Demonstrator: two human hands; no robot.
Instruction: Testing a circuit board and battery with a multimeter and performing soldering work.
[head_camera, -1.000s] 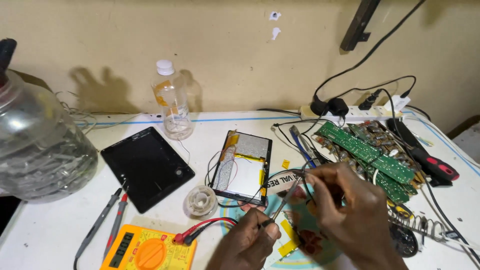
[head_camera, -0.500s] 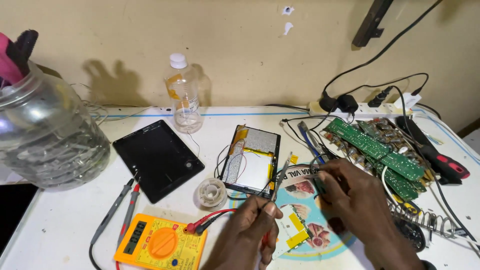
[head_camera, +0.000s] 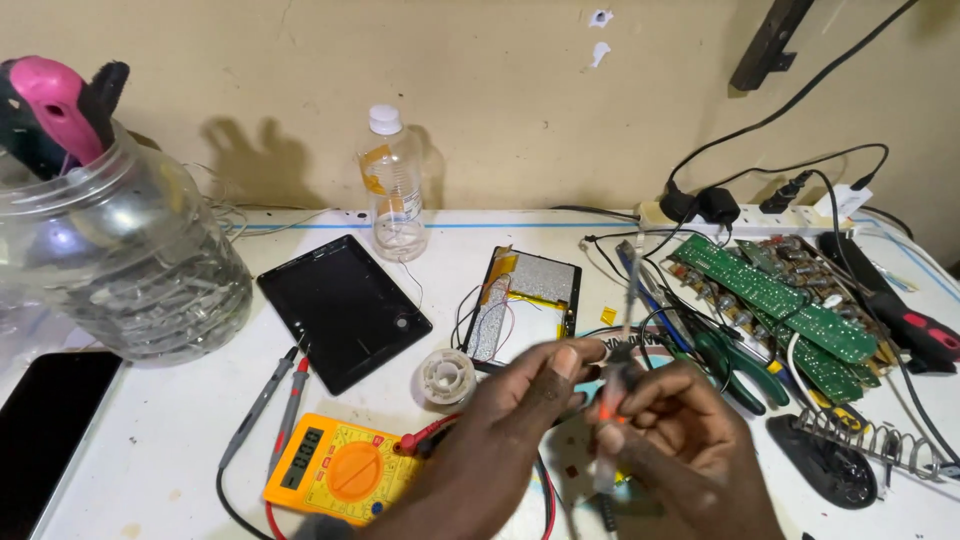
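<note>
My right hand (head_camera: 680, 440) pinches a thin, blurry tool (head_camera: 615, 400) upright; my left hand (head_camera: 520, 410) closes its fingers (head_camera: 563, 362) just beside it, maybe to steady it; whether they grip anything, I cannot tell; below sits the yellow meter (head_camera: 335, 470); beyond, an open tablet (head_camera: 525, 305) on the white bench (head_camera: 170, 420); a beige wall (head_camera: 500, 80) behind.

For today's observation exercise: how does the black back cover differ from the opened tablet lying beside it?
The black back cover is plain, dark and closed over, while the opened tablet shows a silver battery, yellow tape and thin wires. The cover lies turned at an angle; the tablet lies nearly straight. The cover looks wider. Both lie flat on the white table.
</note>
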